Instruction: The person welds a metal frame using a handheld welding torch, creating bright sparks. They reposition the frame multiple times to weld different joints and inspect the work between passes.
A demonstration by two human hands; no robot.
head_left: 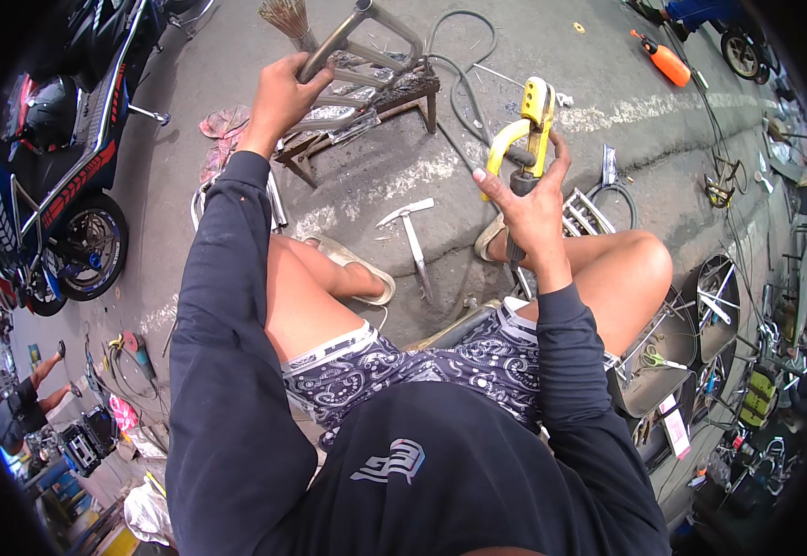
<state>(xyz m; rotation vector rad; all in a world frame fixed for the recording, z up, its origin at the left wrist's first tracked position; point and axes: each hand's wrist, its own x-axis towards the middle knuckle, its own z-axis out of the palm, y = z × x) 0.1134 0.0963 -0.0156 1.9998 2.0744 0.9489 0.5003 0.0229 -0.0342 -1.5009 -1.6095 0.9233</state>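
My left hand (285,100) is wrapped round one end of a bent metal tube frame (336,42) with crossbars. That frame rests over a low rusty metal stand (408,100). In my right hand (535,206) is a yellow welding electrode holder (539,107) with a dark handle, held upright with its jaw end pointing away from me. Whether a rod is clamped in it I cannot tell. On the ground between my feet lies a chipping hammer (413,243), apart from both hands. A straw-coloured brush (287,20) stands behind the frame.
A dark cable (466,82) loops behind the stand. Metal trays of tools (649,394) sit by my right knee. A motorcycle (60,185) is parked at the left. An orange spray bottle (670,67) lies far right. Pinkish rags (222,130) lie left of the stand.
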